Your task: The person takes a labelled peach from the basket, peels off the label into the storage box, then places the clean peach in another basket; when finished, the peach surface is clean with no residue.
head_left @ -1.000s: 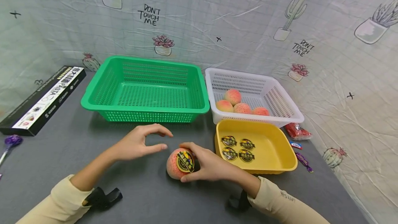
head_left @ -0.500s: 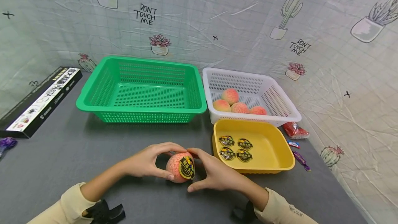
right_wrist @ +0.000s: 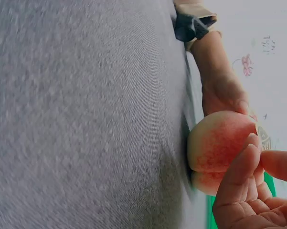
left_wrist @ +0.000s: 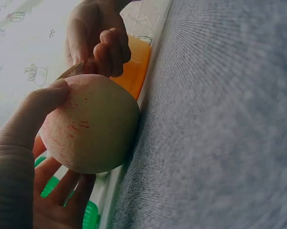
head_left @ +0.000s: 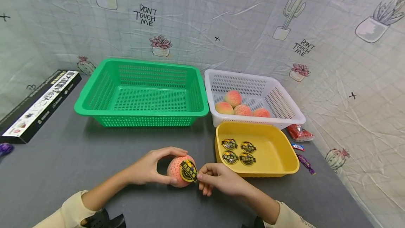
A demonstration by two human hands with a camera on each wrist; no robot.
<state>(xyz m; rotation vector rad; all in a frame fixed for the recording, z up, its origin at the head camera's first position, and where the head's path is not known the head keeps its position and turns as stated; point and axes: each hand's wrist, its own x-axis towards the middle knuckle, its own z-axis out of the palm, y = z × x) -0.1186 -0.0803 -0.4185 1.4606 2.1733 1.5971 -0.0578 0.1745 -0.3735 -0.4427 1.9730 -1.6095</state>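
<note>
A peach (head_left: 174, 171) sits on the grey table, bearing a round black-and-gold sticker (head_left: 188, 170) on the side towards the right. My left hand (head_left: 148, 167) grips it from the left, thumb in front and fingers behind. My right hand (head_left: 223, 178) is at the sticker's right edge, thumb and forefinger pinched together on it, other fingers curled. In the left wrist view, a corner of the sticker (left_wrist: 70, 70) stands up off the peach (left_wrist: 93, 125) towards the right fingertips. The right wrist view shows the pinching thumb (right_wrist: 236, 174) in front of the peach (right_wrist: 219, 138).
Behind stands a green basket (head_left: 142, 113). To its right, a white basket (head_left: 284, 117) holds several peaches (head_left: 243, 110). Before that, a yellow bin (head_left: 275, 150) has several like stickers (head_left: 248, 158). A black pasta box (head_left: 39, 106) lies left; wrapped sweets (head_left: 305, 164) lie right.
My left hand has come in from the left and taken hold of the peach. The right hand has let go of the peach and now pinches the sticker's edge.
</note>
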